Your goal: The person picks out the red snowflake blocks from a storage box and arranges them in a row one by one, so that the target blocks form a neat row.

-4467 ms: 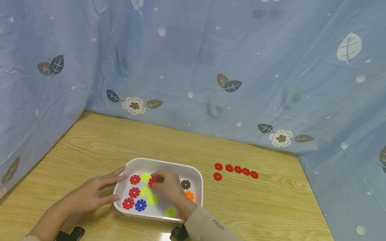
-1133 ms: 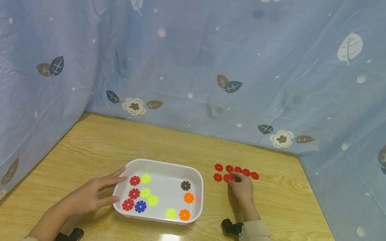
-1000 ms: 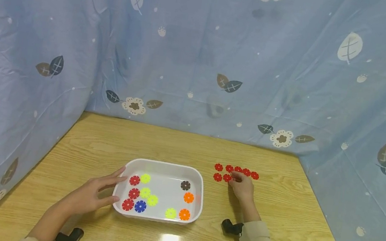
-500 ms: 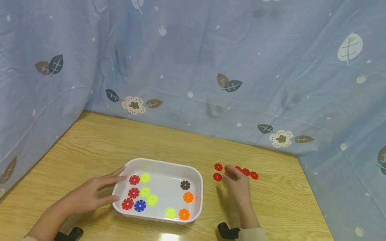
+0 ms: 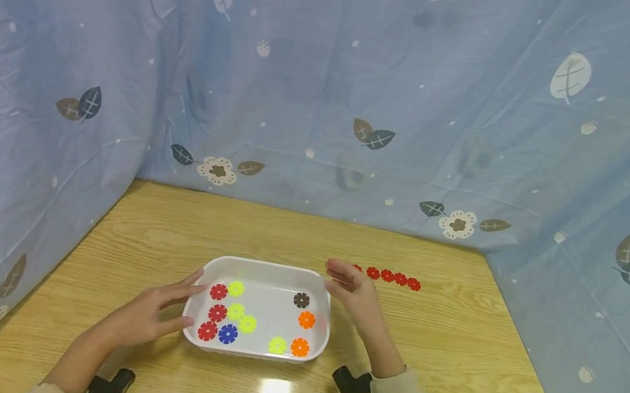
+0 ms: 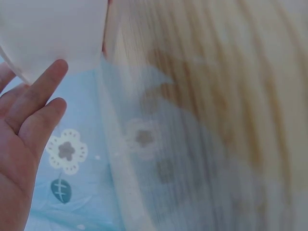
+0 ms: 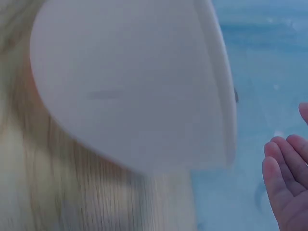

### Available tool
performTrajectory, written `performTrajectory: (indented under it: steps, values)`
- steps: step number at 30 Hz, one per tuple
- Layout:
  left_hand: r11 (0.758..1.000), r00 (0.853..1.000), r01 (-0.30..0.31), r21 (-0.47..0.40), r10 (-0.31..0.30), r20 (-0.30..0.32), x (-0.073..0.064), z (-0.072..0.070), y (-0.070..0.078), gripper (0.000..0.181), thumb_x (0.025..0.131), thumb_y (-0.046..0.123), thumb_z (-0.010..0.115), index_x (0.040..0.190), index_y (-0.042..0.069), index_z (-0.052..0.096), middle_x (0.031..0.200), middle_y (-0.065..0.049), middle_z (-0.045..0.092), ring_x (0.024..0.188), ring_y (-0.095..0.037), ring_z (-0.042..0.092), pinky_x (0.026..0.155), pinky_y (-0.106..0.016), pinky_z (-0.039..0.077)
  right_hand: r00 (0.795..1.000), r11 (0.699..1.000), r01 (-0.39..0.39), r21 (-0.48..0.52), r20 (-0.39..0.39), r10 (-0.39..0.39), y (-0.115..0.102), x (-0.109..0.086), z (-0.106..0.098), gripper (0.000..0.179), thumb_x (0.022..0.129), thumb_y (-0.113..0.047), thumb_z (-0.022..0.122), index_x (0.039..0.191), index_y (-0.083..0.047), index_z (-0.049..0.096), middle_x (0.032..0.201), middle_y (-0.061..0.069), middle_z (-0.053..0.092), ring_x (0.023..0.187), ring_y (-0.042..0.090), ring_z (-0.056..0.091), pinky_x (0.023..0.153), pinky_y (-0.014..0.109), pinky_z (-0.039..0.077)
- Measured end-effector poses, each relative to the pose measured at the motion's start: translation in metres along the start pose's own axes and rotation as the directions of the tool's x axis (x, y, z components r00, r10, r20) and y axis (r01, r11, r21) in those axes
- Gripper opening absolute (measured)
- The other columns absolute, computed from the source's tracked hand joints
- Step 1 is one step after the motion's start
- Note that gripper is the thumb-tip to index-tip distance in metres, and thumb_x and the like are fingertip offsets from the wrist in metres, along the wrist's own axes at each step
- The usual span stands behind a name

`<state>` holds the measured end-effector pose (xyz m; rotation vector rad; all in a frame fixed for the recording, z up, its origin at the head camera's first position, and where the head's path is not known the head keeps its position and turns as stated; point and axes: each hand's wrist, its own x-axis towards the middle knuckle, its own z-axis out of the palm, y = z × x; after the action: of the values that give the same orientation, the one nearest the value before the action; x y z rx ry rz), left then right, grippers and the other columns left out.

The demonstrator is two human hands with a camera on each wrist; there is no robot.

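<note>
A white plastic tray (image 5: pixel 266 356) holds notched, snowflake-shaped plastic discs: red (image 5: pixel 217 313), yellow (image 5: pixel 236 311), orange (image 5: pixel 306 319), a blue one (image 5: pixel 228 334) and a brown one (image 5: pixel 301 300). My left hand (image 5: pixel 144 313) rests its spread, relaxed fingers on the tray's left rim; its fingers (image 6: pixel 48 84) overlap the tray wall in the left wrist view. Over the tray's back right corner hovers my right hand (image 5: pixel 358 297), loosely extended and holding nothing. Farther right, red discs (image 5: pixel 387 275) lie in a row on the table. The discs of the row before it are hidden by my right hand.
The wooden table (image 5: pixel 450 344) runs back to a blue patterned curtain (image 5: pixel 316 92), which also hangs along both sides. Black wrist cameras (image 5: pixel 351 381) sit on both wrists, close above the tabletop.
My right hand took a red disc from the tray, laid it in the nearer row on the table and let go. It has since moved left, back to the tray. My left hand stays put.
</note>
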<state>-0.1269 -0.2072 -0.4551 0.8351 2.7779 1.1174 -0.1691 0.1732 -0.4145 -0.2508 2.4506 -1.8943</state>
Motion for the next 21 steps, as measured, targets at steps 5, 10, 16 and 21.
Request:
performTrajectory:
  steps: [5, 10, 16, 21]
  values:
    - [1.000, 1.000, 0.008, 0.010, -0.008, -0.005, 0.000, 0.000, 0.001, 0.054, 0.088, 0.031, 0.067, 0.136, 0.011, 0.053, 0.152, -0.011, 0.034, 0.130, -0.037, 0.044, 0.096, -0.041, 0.050, 0.994, 0.999, 0.026, 0.042, 0.107, -0.031, -0.003, 0.000, 0.016, 0.044, 0.087, -0.006, 0.067, 0.128, 0.001, 0.055, 0.132, 0.019, 0.056, 0.122, 0.030, 0.054, 0.102, 0.033, 0.046]
    - [1.000, 1.000, 0.009, 0.013, -0.009, -0.003, 0.000, 0.000, 0.002, 0.054, 0.088, 0.031, 0.067, 0.136, 0.011, 0.052, 0.152, -0.011, 0.034, 0.130, -0.037, 0.044, 0.096, -0.042, 0.050, 0.971, 0.995, 0.076, 0.060, 0.224, -0.088, -0.002, -0.001, 0.036, 0.046, 0.088, -0.008, 0.066, 0.131, 0.002, 0.052, 0.134, 0.021, 0.054, 0.124, 0.033, 0.051, 0.104, 0.036, 0.044]
    - [1.000, 1.000, 0.010, 0.027, -0.010, -0.006, 0.000, 0.000, 0.003, 0.054, 0.088, 0.032, 0.067, 0.136, 0.012, 0.053, 0.152, -0.011, 0.035, 0.129, -0.035, 0.045, 0.097, -0.043, 0.049, 0.938, 0.991, 0.116, 0.061, 0.323, -0.129, -0.007, -0.002, 0.069, 0.044, 0.088, -0.006, 0.065, 0.130, 0.002, 0.053, 0.132, 0.023, 0.054, 0.122, 0.034, 0.053, 0.104, 0.042, 0.044]
    - [1.000, 1.000, 0.021, 0.021, -0.021, -0.002, 0.000, -0.001, 0.003, 0.054, 0.088, 0.032, 0.067, 0.136, 0.013, 0.053, 0.152, -0.010, 0.034, 0.129, -0.036, 0.045, 0.096, -0.042, 0.050, 0.910, 0.990, 0.143, 0.016, 0.390, -0.138, -0.011, -0.003, 0.098, 0.041, 0.088, -0.005, 0.065, 0.128, 0.000, 0.056, 0.129, 0.019, 0.058, 0.120, 0.029, 0.057, 0.101, 0.036, 0.047]
